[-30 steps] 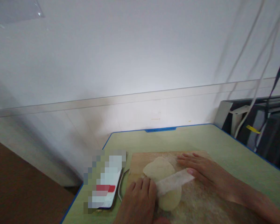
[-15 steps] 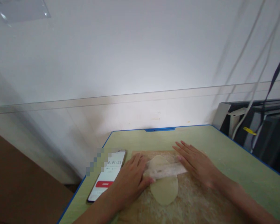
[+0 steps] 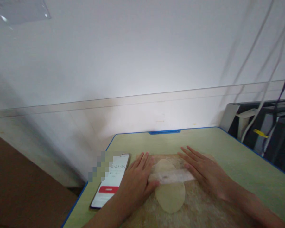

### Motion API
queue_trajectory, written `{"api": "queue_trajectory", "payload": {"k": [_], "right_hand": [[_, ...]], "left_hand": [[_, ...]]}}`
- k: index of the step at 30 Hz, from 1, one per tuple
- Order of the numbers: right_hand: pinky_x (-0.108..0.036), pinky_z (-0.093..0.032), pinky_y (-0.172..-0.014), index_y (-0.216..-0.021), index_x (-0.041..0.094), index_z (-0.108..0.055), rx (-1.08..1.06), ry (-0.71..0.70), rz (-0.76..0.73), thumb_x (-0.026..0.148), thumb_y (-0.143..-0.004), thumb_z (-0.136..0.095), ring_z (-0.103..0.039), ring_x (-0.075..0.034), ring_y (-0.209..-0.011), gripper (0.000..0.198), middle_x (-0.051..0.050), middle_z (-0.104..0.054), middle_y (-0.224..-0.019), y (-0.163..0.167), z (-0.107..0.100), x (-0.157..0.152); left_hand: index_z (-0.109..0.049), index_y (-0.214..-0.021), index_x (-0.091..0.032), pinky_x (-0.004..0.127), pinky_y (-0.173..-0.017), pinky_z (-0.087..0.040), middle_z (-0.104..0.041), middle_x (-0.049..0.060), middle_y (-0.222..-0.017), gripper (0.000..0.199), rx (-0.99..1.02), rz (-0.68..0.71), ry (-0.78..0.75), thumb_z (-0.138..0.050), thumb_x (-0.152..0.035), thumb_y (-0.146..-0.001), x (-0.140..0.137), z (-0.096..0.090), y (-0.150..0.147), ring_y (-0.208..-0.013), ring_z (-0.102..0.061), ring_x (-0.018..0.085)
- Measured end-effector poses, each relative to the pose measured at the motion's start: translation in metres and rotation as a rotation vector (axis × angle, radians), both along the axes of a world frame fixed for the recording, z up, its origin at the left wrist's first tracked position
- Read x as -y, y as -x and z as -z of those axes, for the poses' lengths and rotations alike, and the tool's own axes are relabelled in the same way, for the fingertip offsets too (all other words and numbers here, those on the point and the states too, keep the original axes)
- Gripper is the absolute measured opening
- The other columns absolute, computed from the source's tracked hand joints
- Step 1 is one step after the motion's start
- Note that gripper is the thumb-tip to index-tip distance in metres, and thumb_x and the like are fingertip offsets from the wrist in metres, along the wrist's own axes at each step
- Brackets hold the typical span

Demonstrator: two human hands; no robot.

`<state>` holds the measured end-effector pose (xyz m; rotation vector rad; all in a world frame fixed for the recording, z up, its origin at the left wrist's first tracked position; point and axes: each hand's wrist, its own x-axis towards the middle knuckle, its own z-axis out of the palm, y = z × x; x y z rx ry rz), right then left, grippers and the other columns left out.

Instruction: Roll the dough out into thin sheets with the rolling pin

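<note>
A flour-dusted rolling pin (image 3: 170, 177) lies crosswise over a thin oval sheet of dough (image 3: 170, 197) on a floury wooden board (image 3: 197, 202). Over the pin's left end, my left hand (image 3: 141, 174) presses with its fingers stretched forward and the thumb along the near side. My right hand (image 3: 201, 169) rests flat on the right end, fingers extended and slightly spread. Both palms hide the pin's ends. Dough shows beyond the pin and on my side of it.
Left of the board, a phone (image 3: 111, 180) showing a running timer lies on the pale green table (image 3: 135, 142) with blue edging. A white wall stands behind. Dark panels (image 3: 280, 133) and hanging cables (image 3: 273, 76) are at the right.
The view has shifted slightly, so everything sits a little further right. Both hands stay on the rolling pin, which has rolled slightly over the dough, barely noticeably.
</note>
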<state>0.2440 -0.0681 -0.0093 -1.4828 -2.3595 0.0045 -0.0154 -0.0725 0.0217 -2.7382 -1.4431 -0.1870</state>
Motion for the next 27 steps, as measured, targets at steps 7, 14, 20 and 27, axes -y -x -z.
{"api": "queue_trajectory", "payload": {"k": [7,14,20,27], "right_hand": [[-0.053,-0.025,-0.101,-0.129,0.022,-0.044,0.024,0.080,-0.025,0.042,-0.091,-0.022,-0.030,-0.025,-0.126,0.048,-0.006,-0.041,-0.135,-0.001,0.000,-0.003],[-0.055,-0.020,-0.102,-0.137,0.038,-0.017,0.056,0.121,-0.193,0.044,-0.089,-0.036,-0.019,-0.025,-0.130,0.053,0.002,-0.023,-0.144,-0.018,0.002,0.021],[-0.052,-0.022,-0.103,-0.133,0.026,-0.037,0.033,-0.007,-0.011,0.046,-0.090,-0.029,-0.022,-0.025,-0.129,0.048,-0.006,-0.031,-0.141,-0.002,0.006,-0.003],[-0.054,-0.022,-0.102,-0.134,0.030,-0.031,-0.019,0.192,-0.171,0.050,-0.087,-0.037,-0.022,-0.027,-0.128,0.052,-0.004,-0.031,-0.140,-0.009,-0.006,0.005]], "left_hand": [[-0.031,-0.134,-0.008,0.043,-0.103,-0.027,-0.030,0.018,-0.139,0.067,-0.032,0.011,-0.005,-0.049,-0.047,-0.083,0.000,-0.002,0.001,-0.129,-0.024,0.028],[-0.033,-0.131,0.002,0.049,-0.098,-0.033,-0.025,0.027,-0.137,0.089,-0.108,0.063,-0.023,-0.048,-0.065,-0.075,0.028,0.005,-0.003,-0.127,-0.023,0.038],[-0.042,-0.127,-0.006,0.041,-0.101,-0.032,-0.042,0.018,-0.133,0.053,0.002,-0.006,-0.036,-0.047,-0.040,-0.086,-0.006,0.001,-0.001,-0.125,-0.035,0.028],[-0.048,-0.121,-0.006,0.042,-0.096,-0.039,-0.052,0.019,-0.123,0.052,-0.050,-0.021,-0.110,-0.050,-0.042,-0.083,0.010,0.009,-0.002,-0.115,-0.048,0.029]]}}
